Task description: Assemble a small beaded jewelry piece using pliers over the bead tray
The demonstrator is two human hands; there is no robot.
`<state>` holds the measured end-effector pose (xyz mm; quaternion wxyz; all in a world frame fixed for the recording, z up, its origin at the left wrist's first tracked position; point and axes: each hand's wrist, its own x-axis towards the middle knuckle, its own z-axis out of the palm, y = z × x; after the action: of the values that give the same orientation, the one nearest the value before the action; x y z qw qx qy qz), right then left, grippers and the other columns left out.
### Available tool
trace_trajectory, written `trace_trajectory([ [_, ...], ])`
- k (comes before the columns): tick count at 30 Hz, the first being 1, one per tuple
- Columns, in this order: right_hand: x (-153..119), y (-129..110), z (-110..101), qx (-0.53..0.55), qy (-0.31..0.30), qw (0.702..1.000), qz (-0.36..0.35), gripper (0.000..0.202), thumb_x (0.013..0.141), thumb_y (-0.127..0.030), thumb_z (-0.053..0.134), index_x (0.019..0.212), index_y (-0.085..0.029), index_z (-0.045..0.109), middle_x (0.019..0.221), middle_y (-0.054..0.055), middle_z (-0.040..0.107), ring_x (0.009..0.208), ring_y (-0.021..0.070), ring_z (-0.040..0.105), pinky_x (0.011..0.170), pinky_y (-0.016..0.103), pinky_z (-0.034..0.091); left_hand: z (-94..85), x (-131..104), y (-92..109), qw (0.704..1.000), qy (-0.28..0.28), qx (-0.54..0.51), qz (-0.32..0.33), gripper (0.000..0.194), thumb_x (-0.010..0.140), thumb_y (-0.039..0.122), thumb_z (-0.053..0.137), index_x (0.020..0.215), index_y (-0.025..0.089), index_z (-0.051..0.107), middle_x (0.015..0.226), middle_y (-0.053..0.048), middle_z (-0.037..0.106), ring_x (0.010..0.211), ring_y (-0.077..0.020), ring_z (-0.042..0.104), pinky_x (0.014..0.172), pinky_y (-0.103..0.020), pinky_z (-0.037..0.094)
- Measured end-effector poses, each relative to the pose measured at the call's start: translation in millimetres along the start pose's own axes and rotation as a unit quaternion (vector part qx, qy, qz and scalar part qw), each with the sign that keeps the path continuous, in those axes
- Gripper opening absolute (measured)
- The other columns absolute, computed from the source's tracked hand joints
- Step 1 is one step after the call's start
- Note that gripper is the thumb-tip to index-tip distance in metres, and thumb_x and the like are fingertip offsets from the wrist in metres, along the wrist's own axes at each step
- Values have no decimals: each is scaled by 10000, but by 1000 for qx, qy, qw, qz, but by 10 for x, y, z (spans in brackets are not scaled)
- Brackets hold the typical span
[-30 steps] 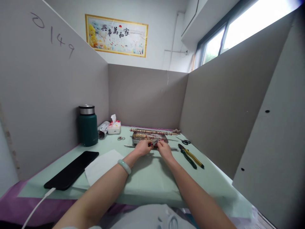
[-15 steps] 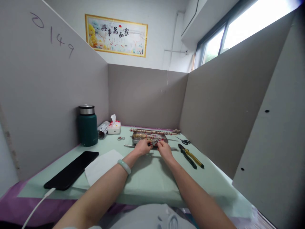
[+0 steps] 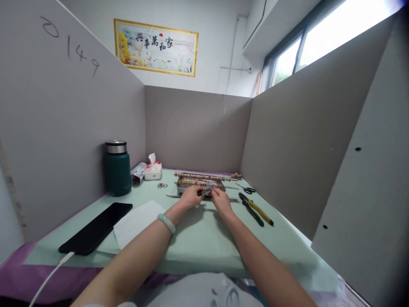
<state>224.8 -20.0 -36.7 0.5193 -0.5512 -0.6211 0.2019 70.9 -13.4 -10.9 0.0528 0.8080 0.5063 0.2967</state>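
Note:
My left hand [image 3: 191, 197] and my right hand [image 3: 220, 199] meet at the near edge of a shallow metal tray [image 3: 185, 183] filled with small gold and red beads. Both pinch a short strand of red beads on thin wire [image 3: 207, 190] held between the fingertips, just above the tray's front rim. A pale green bangle [image 3: 166, 222] circles my left wrist. Behind the tray lies a long beaded strand [image 3: 204, 176].
Yellow-handled pliers [image 3: 255, 209] and small scissors [image 3: 246, 189] lie to the right. A green flask [image 3: 117, 168], a tissue pack [image 3: 152, 169], a black phone [image 3: 96, 227] on a cable and a white sheet [image 3: 137, 221] are on the left. Grey partition walls enclose the table.
My hands stay at the tray's front edge; only the fingers shift slightly on the bead strand.

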Motion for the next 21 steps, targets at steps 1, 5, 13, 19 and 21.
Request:
trace_trajectory([
  [1, -3, -6, -5, -11, 2, 1000, -3, 306, 747, -331, 410, 695, -176, 668, 579, 17, 590, 562, 145, 487, 539, 235, 337, 1, 2, -5, 1000, 20, 12, -2, 267, 750, 284, 553, 945, 167, 695, 932, -88, 667, 849, -200, 584, 734, -268, 415],
  [5, -9, -18, -17, -28, -2, 1000, 2, 329, 748, -335, 395, 721, -179, 684, 599, 22, 606, 593, 155, 507, 552, 239, 352, -17, 14, -16, 1000, 8, -12, -17, 249, 754, 273, 562, 936, 171, 697, 897, -72, 682, 829, -192, 599, 729, -258, 421],
  [13, 9, -5, -14, -28, -8, 1000, 9, 346, 745, -345, 389, 738, -177, 691, 589, 22, 601, 594, 157, 515, 552, 237, 357, -29, 6, -20, 1000, 15, -7, -17, 262, 758, 277, 559, 958, 207, 713, 939, -54, 703, 843, -184, 608, 722, -243, 415],
  [19, -12, -47, -28, -28, -20, 999, 19, 337, 741, -343, 390, 733, -180, 684, 573, 12, 593, 583, 152, 510, 556, 235, 358, -60, 0, -2, 999, 2, -4, -45, 263, 767, 319, 532, 883, 201, 736, 758, -42, 696, 685, -149, 575, 600, -228, 359],
  [21, -24, -61, -30, -21, -21, 999, 19, 337, 746, -352, 389, 733, -179, 678, 555, 8, 584, 572, 152, 505, 550, 237, 355, -64, 6, -3, 999, -1, -6, -45, 262, 759, 322, 538, 875, 199, 739, 732, -37, 687, 668, -144, 559, 586, -228, 343],
])
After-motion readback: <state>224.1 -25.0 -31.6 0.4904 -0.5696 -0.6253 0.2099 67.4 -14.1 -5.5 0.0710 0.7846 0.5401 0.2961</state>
